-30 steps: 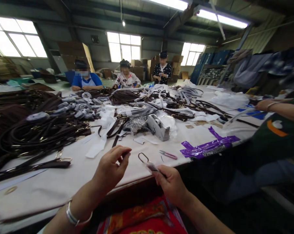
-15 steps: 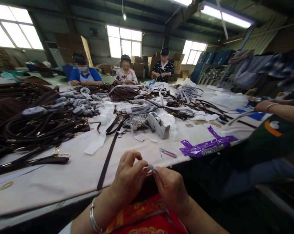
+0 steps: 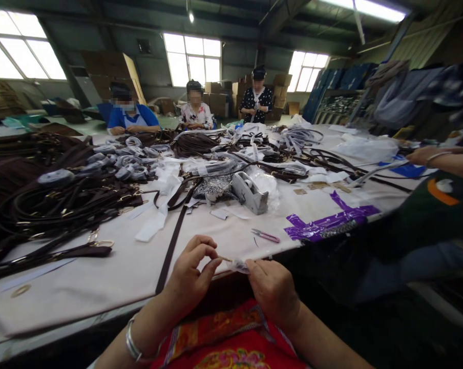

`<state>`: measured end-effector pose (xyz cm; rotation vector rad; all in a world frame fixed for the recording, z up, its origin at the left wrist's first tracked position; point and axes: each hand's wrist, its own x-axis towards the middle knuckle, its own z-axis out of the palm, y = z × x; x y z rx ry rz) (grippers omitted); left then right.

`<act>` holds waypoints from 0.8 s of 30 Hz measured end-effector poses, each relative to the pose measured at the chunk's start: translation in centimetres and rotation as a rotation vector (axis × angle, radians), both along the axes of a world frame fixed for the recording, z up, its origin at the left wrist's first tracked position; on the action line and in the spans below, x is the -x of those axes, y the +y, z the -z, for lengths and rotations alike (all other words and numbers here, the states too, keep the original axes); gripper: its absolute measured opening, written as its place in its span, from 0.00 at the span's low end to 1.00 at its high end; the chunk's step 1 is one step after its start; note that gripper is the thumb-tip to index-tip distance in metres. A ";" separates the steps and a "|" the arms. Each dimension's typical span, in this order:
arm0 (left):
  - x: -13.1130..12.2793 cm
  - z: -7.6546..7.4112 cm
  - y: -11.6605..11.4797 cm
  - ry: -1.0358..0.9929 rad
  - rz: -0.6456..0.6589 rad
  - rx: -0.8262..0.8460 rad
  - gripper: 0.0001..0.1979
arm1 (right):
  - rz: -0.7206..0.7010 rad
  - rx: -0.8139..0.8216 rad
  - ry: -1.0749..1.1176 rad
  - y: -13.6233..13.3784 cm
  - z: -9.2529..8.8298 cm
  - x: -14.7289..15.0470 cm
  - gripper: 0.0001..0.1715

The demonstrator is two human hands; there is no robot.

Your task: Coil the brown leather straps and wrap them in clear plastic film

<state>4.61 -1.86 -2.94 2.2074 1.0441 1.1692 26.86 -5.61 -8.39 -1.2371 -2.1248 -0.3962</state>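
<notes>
Between my two hands, just past the table's front edge, is a small whitish, plastic-like piece [image 3: 239, 265]. My right hand [image 3: 273, 289] pinches its right end, with the fingers closed. Thumb and index finger of my left hand [image 3: 193, 271] pinch a thin gold-brown strip [image 3: 225, 259] that runs to the piece's left end; its exact kind is too small to make out. Pink-handled thread snips [image 3: 266, 236] lie on the table beyond my hands. A dark brown strap [image 3: 172, 248] lies to the left of my left hand.
A grey tape dispenser [image 3: 250, 193] stands mid-table near a patch of purple tape [image 3: 327, 224]. Brown straps [image 3: 66, 205] with metal fittings pile up at left, near grey wrapped coils [image 3: 131, 164]. Several people sit or stand across the table; another person's hand [image 3: 423, 155] works at right.
My left hand has drawn left, away from my right hand, and the thin strip between them now shows. More of the whitish piece is visible. The view has shifted slightly.
</notes>
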 end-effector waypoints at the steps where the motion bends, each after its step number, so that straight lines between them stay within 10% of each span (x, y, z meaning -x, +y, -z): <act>1: 0.0 0.1 0.0 0.028 0.013 -0.042 0.05 | 0.000 -0.008 0.004 0.0 0.0 0.0 0.12; 10: -0.6 0.2 1.0 0.455 0.170 -0.285 0.13 | -0.055 0.031 -0.013 -0.3 -0.4 0.4 0.14; 18: -0.4 0.6 0.6 0.514 0.283 -0.221 0.10 | -0.111 0.183 0.035 -0.2 0.0 0.2 0.16; 24: -0.2 1.2 0.3 0.208 0.096 -0.020 0.07 | -0.213 0.435 0.254 -0.3 -0.5 0.3 0.16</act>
